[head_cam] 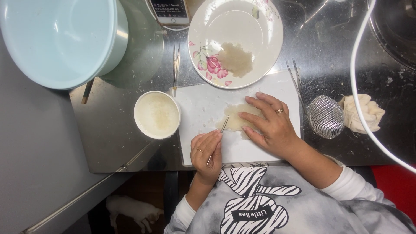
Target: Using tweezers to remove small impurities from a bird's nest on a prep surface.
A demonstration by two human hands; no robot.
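Head view shows your left hand (207, 151) pinched around thin tweezers (218, 138), tips touching the pale translucent lump (236, 118) on the white board (208, 108). Your right hand (271, 123) lies spread, fingers apart, pressing that lump flat (a ring shows on it). Just left of the board stands a white cup (157, 115); a flowered plate (208, 26) sits behind on the bench (112, 130).

Left hand (207, 151) pinched, right hand (268, 123) splayed
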